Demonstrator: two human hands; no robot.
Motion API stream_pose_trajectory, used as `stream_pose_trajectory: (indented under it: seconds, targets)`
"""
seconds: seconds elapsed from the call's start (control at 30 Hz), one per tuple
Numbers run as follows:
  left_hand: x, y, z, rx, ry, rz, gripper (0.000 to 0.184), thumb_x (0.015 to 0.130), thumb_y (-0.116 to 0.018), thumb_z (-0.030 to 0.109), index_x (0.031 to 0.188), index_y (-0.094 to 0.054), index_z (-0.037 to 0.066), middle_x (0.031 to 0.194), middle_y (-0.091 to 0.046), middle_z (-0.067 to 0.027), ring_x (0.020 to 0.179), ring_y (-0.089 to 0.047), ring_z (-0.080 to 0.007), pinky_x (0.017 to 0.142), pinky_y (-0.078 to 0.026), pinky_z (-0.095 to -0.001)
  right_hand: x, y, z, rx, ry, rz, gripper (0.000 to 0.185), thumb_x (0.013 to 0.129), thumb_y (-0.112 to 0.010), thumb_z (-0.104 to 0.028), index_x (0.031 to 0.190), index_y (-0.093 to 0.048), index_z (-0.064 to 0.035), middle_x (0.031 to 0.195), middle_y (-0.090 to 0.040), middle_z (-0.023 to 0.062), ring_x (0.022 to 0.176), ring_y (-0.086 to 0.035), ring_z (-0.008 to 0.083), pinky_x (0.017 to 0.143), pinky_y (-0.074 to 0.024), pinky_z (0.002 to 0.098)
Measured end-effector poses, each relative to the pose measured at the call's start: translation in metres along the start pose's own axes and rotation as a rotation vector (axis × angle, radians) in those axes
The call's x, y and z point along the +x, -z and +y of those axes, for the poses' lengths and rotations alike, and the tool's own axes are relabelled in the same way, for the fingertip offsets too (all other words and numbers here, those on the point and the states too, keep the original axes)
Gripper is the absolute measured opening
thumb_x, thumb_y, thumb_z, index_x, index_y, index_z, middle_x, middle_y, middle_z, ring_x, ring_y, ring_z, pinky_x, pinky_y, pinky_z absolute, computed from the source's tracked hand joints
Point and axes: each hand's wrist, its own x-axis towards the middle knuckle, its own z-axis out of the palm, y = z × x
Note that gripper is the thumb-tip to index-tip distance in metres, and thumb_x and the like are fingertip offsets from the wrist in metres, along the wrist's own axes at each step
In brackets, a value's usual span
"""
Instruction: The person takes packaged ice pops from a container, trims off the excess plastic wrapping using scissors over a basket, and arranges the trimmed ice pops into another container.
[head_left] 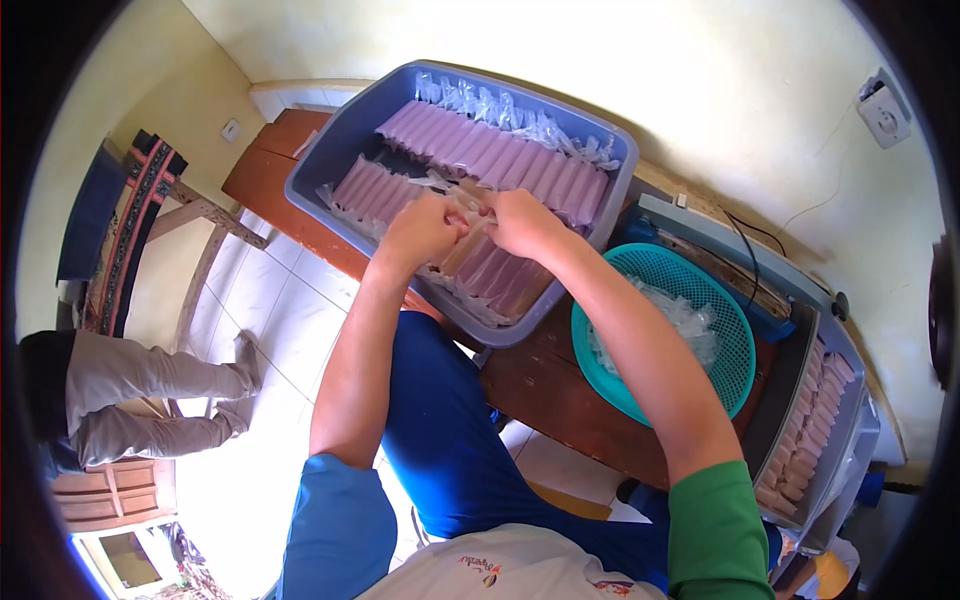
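A grey-blue tub [460, 72] holds rows of long pinkish-purple filled plastic tubes [490, 150] with knotted clear ends. Over the middle of its front rows, my left hand [428, 232] and my right hand [520, 222] are close together, fingers bent inward. Between and just below them is a brownish filled tube [463, 258], its clear plastic end at my fingertips. Both hands look closed on the plastic end, though the fingers partly hide it.
Right of the tub, a teal basket [742, 375] with clear plastic pieces stands on the brown wooden table [545, 385]. Behind it is a blue device [690, 235]. Another tray of pinkish tubes [808, 425] is at right. A person's legs [150, 395] show at left.
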Motion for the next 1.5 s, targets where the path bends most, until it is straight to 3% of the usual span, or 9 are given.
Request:
stream_pose_trajectory:
  seconds: [0.2, 0.3, 0.37, 0.6, 0.8, 1.13, 1.2, 1.4, 1.5]
  targets:
    - [0.003, -0.008, 0.001, 0.036, 0.023, -0.049, 0.021, 0.082, -0.062, 0.015, 0.097, -0.069, 0.001, 0.081, -0.068, -0.0115, 0.071, -0.066, -0.0198, 0.067, -0.050, -0.0331, 0.020, -0.005, 0.006, -0.071, -0.170, -0.220, 0.030, 0.076, -0.069, -0.018, 0.101, -0.069, -0.0009, 0.096, -0.068, 0.0216, 0.095, -0.065, 0.0364, 0.084, -0.0501, 0.0411]
    - [0.001, -0.004, 0.008, 0.019, 0.079, -0.137, 0.023, 0.080, -0.061, 0.020, 0.092, -0.069, 0.002, 0.092, -0.067, -0.0209, 0.091, -0.064, -0.0343, 0.078, -0.048, -0.0418, 0.023, -0.005, 0.010, -0.077, -0.138, -0.235, 0.029, 0.076, -0.071, -0.020, 0.098, -0.070, -0.0009, 0.093, -0.069, 0.0202, 0.093, -0.066, 0.0334, 0.081, -0.0511, 0.0394]
    - [0.000, -0.004, 0.007, 0.175, -0.003, -0.119, 0.028, 0.086, -0.058, 0.018, 0.104, -0.066, -0.002, 0.090, -0.069, -0.0184, 0.083, -0.066, -0.0226, 0.074, -0.049, -0.0353, 0.024, -0.005, 0.014, 0.011, -0.156, -0.182, 0.027, 0.076, -0.072, -0.019, 0.096, -0.070, -0.0010, 0.091, -0.069, 0.0192, 0.090, -0.067, 0.0321, 0.079, -0.0514, 0.0386]
    - [0.003, -0.003, 0.001, 0.055, 0.093, -0.145, 0.031, 0.084, -0.062, 0.016, 0.107, -0.065, -0.005, 0.093, -0.068, -0.0190, 0.088, -0.066, -0.0244, 0.077, -0.049, -0.0358, 0.017, 0.007, 0.003, 0.235, -0.183, -0.023, 0.021, 0.074, -0.074, -0.012, 0.091, -0.070, 0.0001, 0.079, -0.070, 0.0119, 0.076, -0.067, 0.0217, 0.071, -0.0520, 0.0344]
    - [-0.001, 0.000, 0.005, 0.173, 0.086, -0.177, 0.039, 0.075, -0.074, 0.019, 0.105, -0.064, -0.004, 0.095, -0.068, -0.0174, 0.092, -0.065, -0.0236, 0.076, -0.049, -0.0349, 0.009, 0.013, -0.004, 0.686, -0.284, -0.087, 0.026, 0.075, -0.068, -0.001, 0.100, -0.067, 0.0029, 0.089, -0.066, 0.0096, 0.076, -0.064, 0.0147, 0.063, -0.0529, 0.0280]
    - [-0.004, -0.008, 0.034, -0.108, -0.268, 0.003, 0.035, 0.069, -0.077, 0.007, 0.101, -0.065, 0.002, 0.085, -0.067, -0.0121, 0.079, -0.062, -0.0228, 0.074, -0.048, -0.0350, -0.032, 0.049, -0.013, 0.890, -0.162, 0.179, 0.028, 0.077, -0.067, 0.000, 0.104, -0.064, 0.0073, 0.099, -0.064, 0.0111, 0.081, -0.063, 0.0146, 0.067, -0.0548, 0.0283]
    - [-0.013, -0.009, 0.051, -0.193, -0.346, 0.063, 0.035, 0.069, -0.076, 0.007, 0.102, -0.065, 0.002, 0.084, -0.067, -0.0112, 0.077, -0.061, -0.0222, 0.072, -0.049, -0.0345, -0.051, 0.062, -0.018, 0.869, -0.030, 0.332, 0.028, 0.077, -0.071, -0.010, 0.099, -0.065, 0.0068, 0.090, -0.066, 0.0101, 0.069, -0.064, 0.0146, 0.060, -0.0511, 0.0264]
    - [-0.044, -0.025, 0.106, -0.202, -0.575, 0.293, 0.028, 0.072, -0.075, 0.005, 0.100, -0.068, 0.001, 0.085, -0.067, -0.0133, 0.072, -0.063, -0.0256, 0.068, -0.050, -0.0340, -0.130, 0.098, -0.032, 0.781, -0.170, 0.315, 0.017, 0.082, -0.067, 0.000, 0.096, -0.059, 0.0072, 0.091, -0.063, 0.0120, 0.073, -0.069, 0.0183, 0.061, -0.0567, 0.0269]
    - [-0.054, -0.040, 0.123, -0.253, -0.473, 0.432, 0.026, 0.077, -0.075, 0.007, 0.101, -0.066, 0.002, 0.091, -0.067, -0.0095, 0.072, -0.062, -0.0145, 0.061, -0.049, -0.0289, -0.166, 0.104, -0.031, 1.041, -0.188, 0.561, 0.019, 0.086, -0.064, -0.001, 0.099, -0.054, 0.0078, 0.096, -0.057, 0.0150, 0.075, -0.069, 0.0254, 0.069, -0.0595, 0.0331]
